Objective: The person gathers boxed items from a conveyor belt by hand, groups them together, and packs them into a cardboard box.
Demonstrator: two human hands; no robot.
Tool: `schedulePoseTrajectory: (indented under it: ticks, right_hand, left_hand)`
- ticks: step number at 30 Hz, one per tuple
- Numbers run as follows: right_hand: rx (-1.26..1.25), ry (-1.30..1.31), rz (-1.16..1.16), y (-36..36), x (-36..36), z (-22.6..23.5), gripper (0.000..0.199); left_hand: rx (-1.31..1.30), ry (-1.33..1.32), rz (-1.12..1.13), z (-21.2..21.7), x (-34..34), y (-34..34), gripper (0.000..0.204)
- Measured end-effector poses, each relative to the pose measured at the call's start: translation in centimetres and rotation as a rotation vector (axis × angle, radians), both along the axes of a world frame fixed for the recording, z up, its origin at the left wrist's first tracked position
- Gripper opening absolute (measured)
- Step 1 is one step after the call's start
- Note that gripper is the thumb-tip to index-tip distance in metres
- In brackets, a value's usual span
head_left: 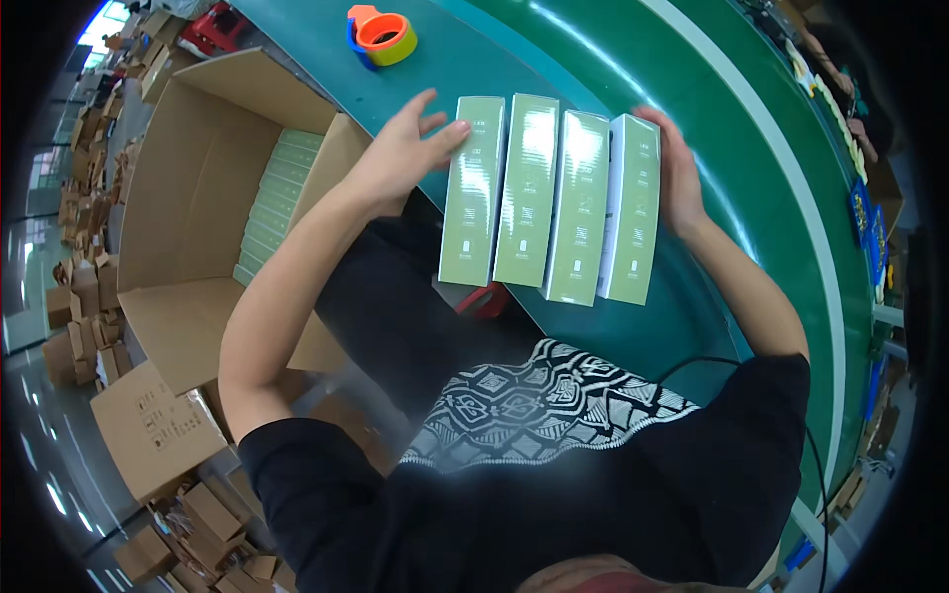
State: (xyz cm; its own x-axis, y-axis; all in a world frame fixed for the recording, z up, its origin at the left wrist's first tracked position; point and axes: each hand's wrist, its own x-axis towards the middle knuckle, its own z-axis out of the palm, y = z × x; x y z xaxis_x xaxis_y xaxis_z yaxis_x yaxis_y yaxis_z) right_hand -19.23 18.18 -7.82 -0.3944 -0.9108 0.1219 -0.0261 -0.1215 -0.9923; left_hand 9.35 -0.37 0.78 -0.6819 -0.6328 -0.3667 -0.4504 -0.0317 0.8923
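Where a teal worktop (613,331) runs, four green boxes (529,193) line up

While a black shirt with a patterned white panel (554,405) fills the nearest part of the view, the four boxes sit just beyond it in a slightly fanned row, narrow gaps between them. The left hand (410,148) has its fingers spread, the thumb touching the upper left edge of the leftmost box. The right hand (677,173) lies along the outer side of the rightmost box, fingertips at its top corner; its fingers are partly hidden, so I cannot tell how firmly they press. To the left, an open carton (183,237) holds a row of similar green packs (280,193). Beyond the row sits an orange, yellow and blue ring-shaped item (400,47). Farther off, brown cartons (84,306) lie heaped along the left.
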Motion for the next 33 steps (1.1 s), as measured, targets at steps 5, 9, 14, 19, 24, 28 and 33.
schedulePoseTrajectory:
  ticks: [5, 9, 14, 19, 24, 28, 33]
  right_hand:
    - [0.402, -0.022, 0.302, 6.8, 0.1, 5.9, 0.074]
    - [0.448, 0.234, 0.326, 5.7, 4.5, 8.0, 0.076]
    - [0.481, 0.167, 0.149, 5.4, 6.2, 7.6, 0.084]
    - [0.472, 0.140, 0.054, 6.4, 6.4, 5.9, 0.078]
    - [0.202, -0.078, -0.229, -0.3, 0.7, 5.0, 0.067]
    - [-0.049, -0.375, 0.023, -5.0, -7.7, -1.3, 0.071]
    - [-0.143, -0.420, 0.273, -5.6, -5.6, -4.3, 0.094]
  left_hand:
    - [0.227, -0.147, -0.172, 0.8, 3.0, 3.1, 0.107]
    - [-0.070, 0.088, -0.250, -1.4, 1.6, 4.9, 0.108]
    - [-0.336, -0.219, -0.347, -1.2, 0.6, 4.9, 0.098]
    - [-0.461, -0.510, -0.522, 3.3, 1.5, 3.5, 0.094]
    - [-0.971, -0.120, -0.222, 2.8, -4.5, 1.4, 0.086]
    - [-1.385, 0.228, -0.295, -1.8, -13.2, 1.7, 0.071]
    - [-1.038, 0.047, -0.600, -0.4, -12.5, 1.7, 0.061]
